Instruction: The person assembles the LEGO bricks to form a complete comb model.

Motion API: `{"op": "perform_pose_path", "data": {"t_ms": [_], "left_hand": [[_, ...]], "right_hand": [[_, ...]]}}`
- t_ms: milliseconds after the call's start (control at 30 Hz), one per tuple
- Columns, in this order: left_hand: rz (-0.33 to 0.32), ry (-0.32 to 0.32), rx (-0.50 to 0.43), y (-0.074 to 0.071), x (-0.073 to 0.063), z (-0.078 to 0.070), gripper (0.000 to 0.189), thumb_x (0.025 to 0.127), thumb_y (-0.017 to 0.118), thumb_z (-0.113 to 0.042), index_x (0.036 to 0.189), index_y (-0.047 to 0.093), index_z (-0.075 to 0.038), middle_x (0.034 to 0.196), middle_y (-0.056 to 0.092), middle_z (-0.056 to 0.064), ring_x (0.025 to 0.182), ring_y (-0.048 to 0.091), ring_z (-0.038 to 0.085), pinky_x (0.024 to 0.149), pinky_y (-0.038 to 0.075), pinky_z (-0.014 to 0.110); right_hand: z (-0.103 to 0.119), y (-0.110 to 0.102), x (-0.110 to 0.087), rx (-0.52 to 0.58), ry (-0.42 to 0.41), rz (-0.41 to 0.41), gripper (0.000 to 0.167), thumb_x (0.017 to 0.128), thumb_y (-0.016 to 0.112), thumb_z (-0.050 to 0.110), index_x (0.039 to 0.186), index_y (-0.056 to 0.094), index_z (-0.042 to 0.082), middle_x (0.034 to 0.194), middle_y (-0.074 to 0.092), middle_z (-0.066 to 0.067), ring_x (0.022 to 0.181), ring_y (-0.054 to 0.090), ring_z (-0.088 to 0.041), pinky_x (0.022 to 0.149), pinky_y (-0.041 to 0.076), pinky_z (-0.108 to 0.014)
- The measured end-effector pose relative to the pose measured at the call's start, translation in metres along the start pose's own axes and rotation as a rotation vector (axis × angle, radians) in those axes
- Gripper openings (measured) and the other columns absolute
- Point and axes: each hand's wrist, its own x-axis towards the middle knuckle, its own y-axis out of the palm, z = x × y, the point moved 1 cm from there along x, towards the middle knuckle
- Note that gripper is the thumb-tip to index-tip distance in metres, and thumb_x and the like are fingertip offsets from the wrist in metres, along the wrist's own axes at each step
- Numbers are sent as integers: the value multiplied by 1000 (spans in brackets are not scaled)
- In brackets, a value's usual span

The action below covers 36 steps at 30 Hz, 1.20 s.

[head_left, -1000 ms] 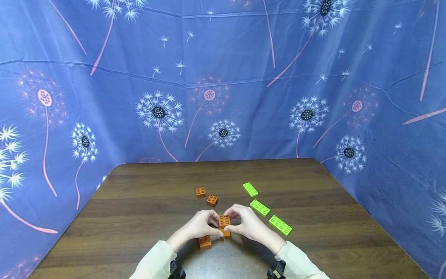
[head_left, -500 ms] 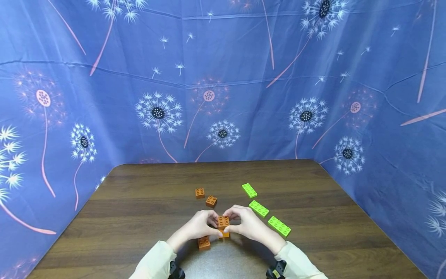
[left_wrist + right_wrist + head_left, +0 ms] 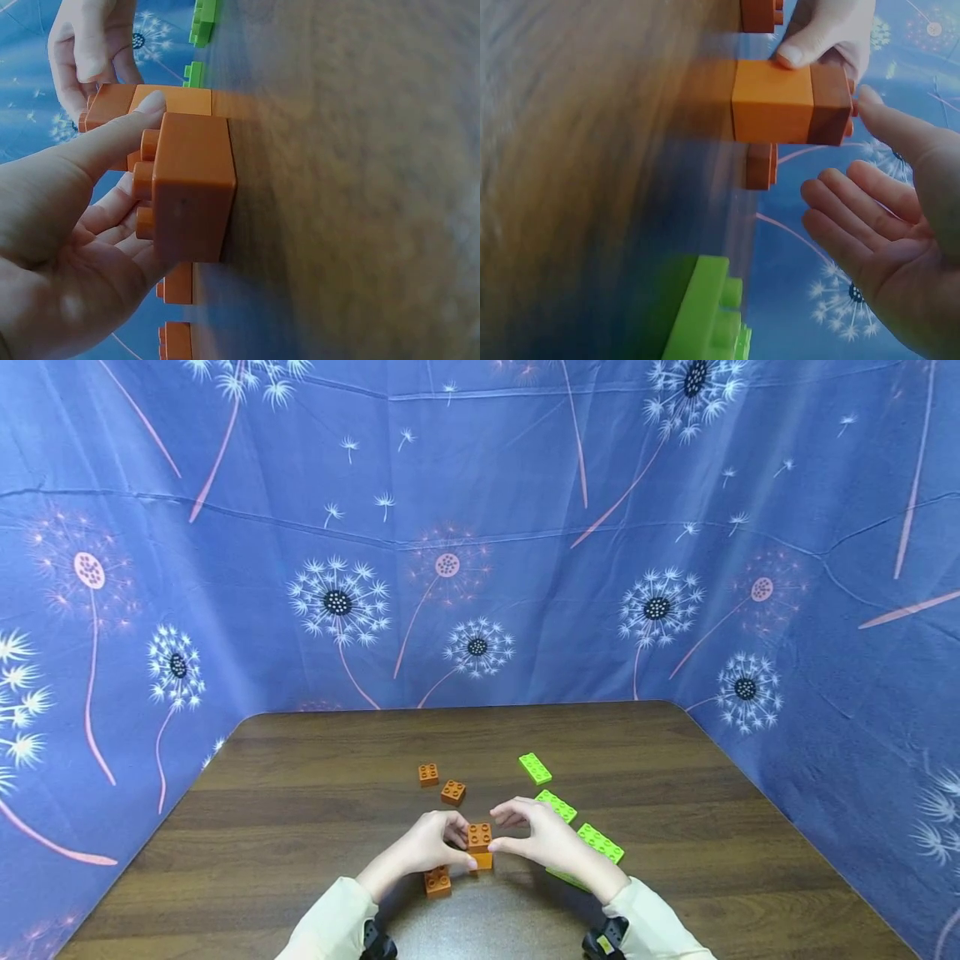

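A dark orange toy brick (image 3: pixel 479 833) sits on top of a lighter orange brick (image 3: pixel 483 862), forming a small upright stack on the table. My left hand (image 3: pixel 426 843) holds this stack from the left, its thumb pressed on the near side and its fingers behind. To the right, my right hand (image 3: pixel 546 842) has its fingers extended and apart from the stack. Its thumb tip lies close to the top brick's studs in the right wrist view; I cannot tell whether they touch. Another dark orange brick (image 3: pixel 193 187) stands below my left wrist, partly covered in the head view.
Two more dark orange bricks (image 3: pixel 453 792) lie behind the left hand. Several flat bright green bricks (image 3: pixel 600 842) are on the right, one partly hidden under my right forearm. The brown wooden table (image 3: pixel 315 760) ends at a blue dandelion-patterned cloth (image 3: pixel 555 635).
My right hand has let go of the brick stack and shifted slightly right, its thumb and fingers spreading. The left hand keeps its hold. A green brick's edge now shows beneath the right forearm.
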Motion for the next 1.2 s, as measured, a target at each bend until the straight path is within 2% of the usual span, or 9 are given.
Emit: {"op": "perform_pose_path", "data": {"t_ms": [100,233,467,600,833,1033,1200], "left_hand": [[1,-2,0,0,1,1,35,68,82,-8,92,59,4,84,66,8,77,68,23,68,54,22],[2,-3,-8,0,1,2,35,68,82,-7,92,59,4,84,66,8,77,68,24,69,55,25],[5,-1,-7,2,0,4,36,68,82,-7,93,58,4,85,66,8,77,68,23,71,55,26],[4,-3,-10,2,1,4,36,68,82,-7,92,58,4,84,67,8,77,68,24,71,54,25],[9,-5,-14,1,1,3,35,68,82,-7,92,58,4,84,67,8,78,67,23,72,54,24],[1,-2,10,0,1,2,36,69,82,-9,93,59,4,85,66,7,79,66,21,73,53,24],[-10,-1,27,-1,2,2,37,68,82,-10,93,59,4,84,66,6,78,64,20,73,53,25]], "right_hand": [[-1,-4,0,-10,-3,-33,42,83,68,39,111,63,8,105,67,-7,94,64,-19,84,53,-33],[-4,-7,-2,-45,2,-79,33,86,66,39,108,65,14,103,68,-4,94,63,-14,84,52,-30],[-10,-13,-3,-66,-59,-142,23,86,68,26,102,68,9,97,69,-5,89,64,-15,81,53,-34],[-12,-18,-3,-72,-56,-170,18,85,69,21,101,68,11,97,70,-6,88,65,-16,80,54,-37],[-14,-26,-6,-93,-50,-239,16,82,71,14,98,69,8,94,70,-6,85,67,-20,78,55,-35],[-21,-30,-8,-129,-15,-259,16,82,71,14,97,69,9,93,69,-1,83,67,-18,75,55,-32],[-25,-34,-10,-140,-30,-282,14,82,71,12,95,69,7,90,69,-2,81,67,-20,74,56,-32]]}}
